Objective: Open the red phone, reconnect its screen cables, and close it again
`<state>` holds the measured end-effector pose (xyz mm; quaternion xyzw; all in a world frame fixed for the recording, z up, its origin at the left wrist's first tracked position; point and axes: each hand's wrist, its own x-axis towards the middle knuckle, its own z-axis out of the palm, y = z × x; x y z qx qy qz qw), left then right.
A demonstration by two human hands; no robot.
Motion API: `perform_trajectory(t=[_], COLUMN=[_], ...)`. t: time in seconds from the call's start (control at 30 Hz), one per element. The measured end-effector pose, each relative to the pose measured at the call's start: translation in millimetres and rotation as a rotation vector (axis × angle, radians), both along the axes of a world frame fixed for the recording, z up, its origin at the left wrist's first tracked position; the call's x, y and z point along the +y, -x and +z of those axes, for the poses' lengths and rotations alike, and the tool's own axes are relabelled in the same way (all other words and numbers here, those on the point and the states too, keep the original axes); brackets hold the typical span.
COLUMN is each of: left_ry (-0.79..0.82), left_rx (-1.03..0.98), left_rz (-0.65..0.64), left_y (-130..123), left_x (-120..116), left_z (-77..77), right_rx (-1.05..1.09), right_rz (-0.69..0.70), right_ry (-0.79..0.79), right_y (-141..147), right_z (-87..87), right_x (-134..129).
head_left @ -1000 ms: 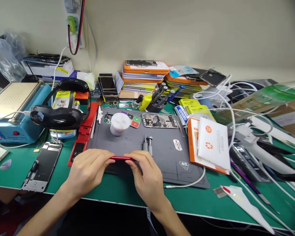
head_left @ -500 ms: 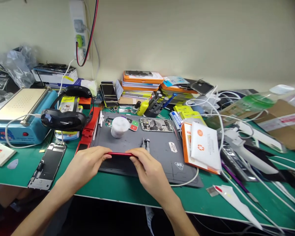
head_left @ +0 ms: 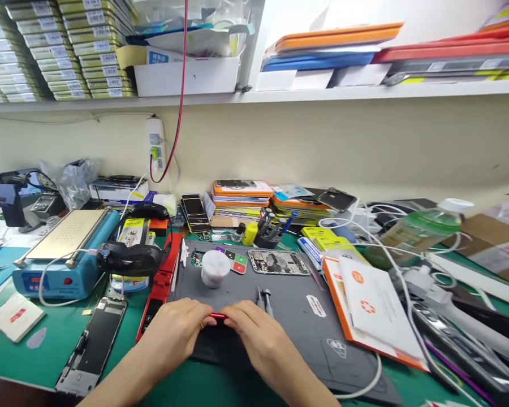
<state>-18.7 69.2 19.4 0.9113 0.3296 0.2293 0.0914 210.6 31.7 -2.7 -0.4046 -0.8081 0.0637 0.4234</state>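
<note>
A green counter (head_left: 212,387) runs across the lower frame against a cream wall (head_left: 322,144), with a loaded shelf (head_left: 322,97) along the top. On the counter, a dark grey mat (head_left: 297,350) fills the lower centre. Just above the mat's near part, at the lower centre of the frame, is a thin, glossy red-edged object (head_left: 218,316); the fingers of the left hand (head_left: 178,328) and right hand (head_left: 258,333) are closed on it, pinching its two ends. Beyond them stand a round, whitish plastic tub (head_left: 215,269), its contents hidden, and an opened phone (head_left: 279,263) with metallic innards bared. A black holder (head_left: 266,241) at centre carries pen-like tools; upper left, a white box (head_left: 186,79) on the shelf holds clear plastic bags
</note>
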Motion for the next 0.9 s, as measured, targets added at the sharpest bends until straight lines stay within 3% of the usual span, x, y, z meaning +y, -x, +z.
perform_trajectory(t=[0.27, 0.53, 0.67, 0.77, 0.9], left_ry=[0.203, 0.393, 0.48, 0.526, 0.601], left_rx=[0.172, 0.351, 0.368, 0.303, 0.054], left_rz=[-0.157, -0.263, -0.307, -0.26, 0.019], left_y=[21.3, 28.5, 33.1, 35.2, 37.3], left_x=[13.8, 27.7, 33.2, 36.3, 32.1], left_z=[24.3, 57.0, 70.8, 67.2, 38.2], right_rx=[-0.149, -0.386, -0.337, -0.153, 0.065], right_rz=[0.179, 0.275, 0.327, 0.368, 0.234], right_ry=[0.158, 0.679, 0.748, 0.664, 0.606], right_y=[-34.2, -50.0, -52.9, -50.9, -35.9], right_z=[18.9, 55.7, 66.6, 61.1, 38.9], right_x=[1.9, 2.8, 6.4, 13.8, 18.3])
